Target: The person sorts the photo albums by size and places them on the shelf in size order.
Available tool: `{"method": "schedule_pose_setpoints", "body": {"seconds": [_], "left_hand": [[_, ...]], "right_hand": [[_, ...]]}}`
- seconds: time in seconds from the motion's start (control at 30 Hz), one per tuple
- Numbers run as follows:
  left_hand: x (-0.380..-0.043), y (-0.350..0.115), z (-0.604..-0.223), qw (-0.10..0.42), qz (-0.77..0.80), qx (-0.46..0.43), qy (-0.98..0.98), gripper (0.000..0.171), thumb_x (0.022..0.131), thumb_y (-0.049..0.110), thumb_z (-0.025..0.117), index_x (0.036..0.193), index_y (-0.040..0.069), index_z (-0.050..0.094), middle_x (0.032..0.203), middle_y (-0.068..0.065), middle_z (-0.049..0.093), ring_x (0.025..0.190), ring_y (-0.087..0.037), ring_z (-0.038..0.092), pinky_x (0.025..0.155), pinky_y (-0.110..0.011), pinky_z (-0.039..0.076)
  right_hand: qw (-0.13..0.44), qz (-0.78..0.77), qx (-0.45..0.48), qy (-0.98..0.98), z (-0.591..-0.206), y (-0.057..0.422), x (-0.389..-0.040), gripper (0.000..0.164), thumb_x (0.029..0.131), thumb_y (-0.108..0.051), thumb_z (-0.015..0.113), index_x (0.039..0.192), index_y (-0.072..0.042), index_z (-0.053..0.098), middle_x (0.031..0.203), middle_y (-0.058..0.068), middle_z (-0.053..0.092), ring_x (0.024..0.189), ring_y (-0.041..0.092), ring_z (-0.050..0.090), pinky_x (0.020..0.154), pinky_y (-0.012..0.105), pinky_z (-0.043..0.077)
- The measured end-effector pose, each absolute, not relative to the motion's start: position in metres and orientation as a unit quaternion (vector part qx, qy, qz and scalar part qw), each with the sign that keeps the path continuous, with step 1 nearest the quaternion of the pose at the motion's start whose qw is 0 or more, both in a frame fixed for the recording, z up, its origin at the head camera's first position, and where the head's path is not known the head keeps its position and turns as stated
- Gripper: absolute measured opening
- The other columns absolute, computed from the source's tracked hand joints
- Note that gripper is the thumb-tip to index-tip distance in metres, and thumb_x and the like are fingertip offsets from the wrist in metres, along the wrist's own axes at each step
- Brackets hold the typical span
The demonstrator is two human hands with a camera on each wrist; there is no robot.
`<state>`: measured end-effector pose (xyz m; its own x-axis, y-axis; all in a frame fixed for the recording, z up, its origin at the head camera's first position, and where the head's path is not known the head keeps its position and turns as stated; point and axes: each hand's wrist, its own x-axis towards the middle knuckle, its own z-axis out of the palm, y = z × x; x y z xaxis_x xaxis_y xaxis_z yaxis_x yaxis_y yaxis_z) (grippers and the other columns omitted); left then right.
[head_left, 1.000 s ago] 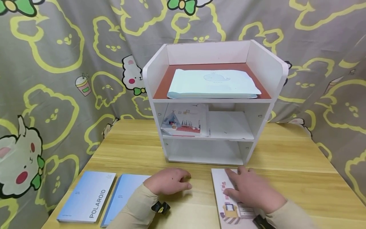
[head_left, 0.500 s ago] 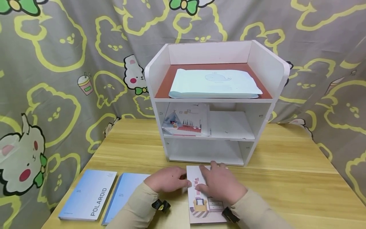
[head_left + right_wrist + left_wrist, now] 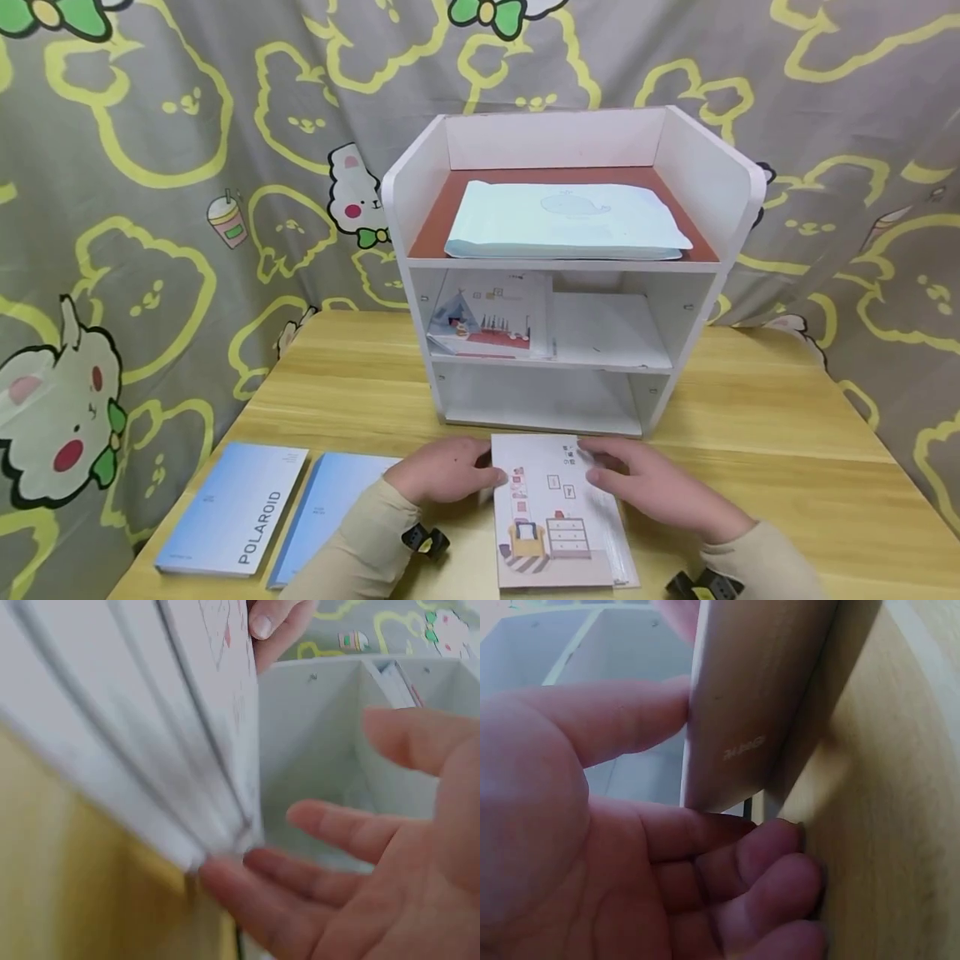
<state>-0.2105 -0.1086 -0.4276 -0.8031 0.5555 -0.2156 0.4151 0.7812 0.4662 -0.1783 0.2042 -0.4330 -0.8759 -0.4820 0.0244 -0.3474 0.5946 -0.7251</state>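
A small stack of thin illustrated books [image 3: 551, 533] lies on the table in front of the shelf, the top cover showing a yellow armchair and a chest of drawers. Their layered edges show in the right wrist view, with a lower book [image 3: 621, 554] sticking out on the right. My left hand [image 3: 447, 471] holds the stack's left edge, thumb at the cover's rim and fingers curled low by the far corner. On the other side my right hand [image 3: 660, 483] is spread loosely, its fingertips at the far right corner and its thumb [image 3: 416, 739] lifted off.
Two blue books, one marked POLAROID [image 3: 232, 508] and another [image 3: 337, 500] partly behind my left sleeve, lie at the left. The white shelf [image 3: 540, 400] bears a whale-print packet [image 3: 570, 218] on top and picture books [image 3: 487, 317] on its middle level.
The stack has slid left across the table to my left hand, pushed by the right. My right hand has since moved off the cover to the stack's right edge.
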Motion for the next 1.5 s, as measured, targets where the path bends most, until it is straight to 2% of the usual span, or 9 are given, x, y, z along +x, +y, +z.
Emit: {"method": "schedule_pose_setpoints", "body": {"seconds": [0.23, 0.47, 0.57, 0.73, 1.0, 1.13, 1.23, 1.33, 1.5], "left_hand": [[-0.214, -0.101, -0.433, 0.193, 0.294, 0.259, 0.899, 0.046, 0.097, 0.057, 0.058, 0.132, 0.027, 0.060, 0.115, 0.009, 0.067, 0.096, -0.006, 0.061, 0.094, -0.035, 0.051], [-0.209, -0.081, -0.441, 0.283, 0.511, 0.266, 0.766, 0.041, 0.099, 0.029, 0.065, 0.135, 0.016, 0.050, 0.098, 0.005, 0.074, 0.082, -0.014, 0.072, 0.069, -0.034, 0.058], [-0.205, -0.074, -0.442, 0.292, 0.558, 0.259, 0.732, 0.046, 0.097, 0.020, 0.066, 0.138, 0.013, 0.046, 0.100, 0.000, 0.074, 0.084, -0.018, 0.074, 0.070, -0.035, 0.060], [-0.199, -0.065, -0.439, 0.264, 0.588, 0.237, 0.727, 0.053, 0.092, 0.009, 0.068, 0.139, 0.011, 0.041, 0.102, -0.001, 0.072, 0.086, -0.018, 0.073, 0.079, -0.032, 0.059], [-0.185, -0.067, -0.414, 0.235, 0.585, 0.237, 0.739, 0.053, 0.091, 0.007, 0.067, 0.138, 0.018, 0.044, 0.104, 0.001, 0.072, 0.087, -0.017, 0.073, 0.078, -0.030, 0.059], [-0.180, -0.070, -0.402, 0.224, 0.627, 0.232, 0.709, 0.047, 0.093, 0.005, 0.064, 0.136, 0.014, 0.047, 0.106, -0.004, 0.073, 0.089, -0.022, 0.074, 0.077, -0.036, 0.060], [-0.178, -0.070, -0.396, 0.210, 0.660, 0.222, 0.686, 0.043, 0.097, 0.005, 0.061, 0.137, 0.012, 0.048, 0.109, -0.007, 0.073, 0.093, -0.027, 0.073, 0.078, -0.039, 0.060], [-0.176, -0.070, -0.388, 0.194, 0.674, 0.206, 0.682, 0.040, 0.100, 0.009, 0.060, 0.138, 0.011, 0.048, 0.109, -0.008, 0.073, 0.092, -0.028, 0.074, 0.078, -0.039, 0.060], [-0.176, -0.068, -0.370, 0.184, 0.671, 0.228, 0.681, 0.040, 0.103, 0.014, 0.057, 0.141, 0.011, 0.045, 0.110, -0.010, 0.072, 0.094, -0.026, 0.072, 0.080, -0.036, 0.060]], "right_hand": [[0.191, -0.529, -0.202, 0.802, -0.439, 0.220, -0.185, 0.054, 0.105, -0.025, 0.056, 0.147, 0.007, 0.045, 0.148, 0.030, 0.045, 0.124, 0.040, 0.057, 0.087, 0.032, 0.057], [0.230, -0.605, -0.155, 0.746, -0.446, 0.234, -0.191, 0.054, 0.106, -0.023, 0.054, 0.145, 0.011, 0.043, 0.148, 0.034, 0.042, 0.128, 0.046, 0.051, 0.085, 0.042, 0.058], [0.227, -0.606, -0.143, 0.749, -0.446, 0.238, -0.191, 0.053, 0.105, -0.025, 0.056, 0.144, 0.010, 0.047, 0.146, 0.032, 0.044, 0.128, 0.044, 0.051, 0.083, 0.042, 0.059], [0.221, -0.609, -0.131, 0.750, -0.446, 0.240, -0.193, 0.052, 0.104, -0.024, 0.057, 0.142, 0.011, 0.048, 0.142, 0.030, 0.048, 0.122, 0.039, 0.057, 0.085, 0.042, 0.059], [0.231, -0.628, -0.136, 0.730, -0.457, 0.249, -0.195, 0.051, 0.108, -0.024, 0.049, 0.137, 0.016, 0.035, 0.107, 0.022, 0.066, 0.087, 0.034, 0.067, 0.073, 0.047, 0.060], [0.319, -0.645, -0.300, 0.627, -0.458, 0.258, -0.188, 0.041, 0.112, -0.015, 0.029, 0.143, 0.011, 0.037, 0.115, 0.027, 0.068, 0.092, 0.039, 0.071, 0.076, 0.054, 0.058], [0.358, -0.646, -0.377, 0.558, -0.451, 0.254, -0.179, 0.039, 0.111, -0.009, 0.029, 0.147, -0.001, 0.043, 0.126, 0.024, 0.065, 0.098, 0.036, 0.071, 0.080, 0.053, 0.058], [0.348, -0.668, -0.377, 0.539, -0.437, 0.244, -0.170, 0.041, 0.108, -0.004, 0.037, 0.148, -0.010, 0.046, 0.129, 0.022, 0.065, 0.096, 0.033, 0.072, 0.073, 0.054, 0.059], [0.295, -0.716, -0.342, 0.531, -0.409, 0.241, -0.165, 0.040, 0.107, 0.000, 0.035, 0.143, -0.006, 0.050, 0.118, 0.025, 0.068, 0.086, 0.029, 0.073, 0.058, 0.048, 0.060]]}}
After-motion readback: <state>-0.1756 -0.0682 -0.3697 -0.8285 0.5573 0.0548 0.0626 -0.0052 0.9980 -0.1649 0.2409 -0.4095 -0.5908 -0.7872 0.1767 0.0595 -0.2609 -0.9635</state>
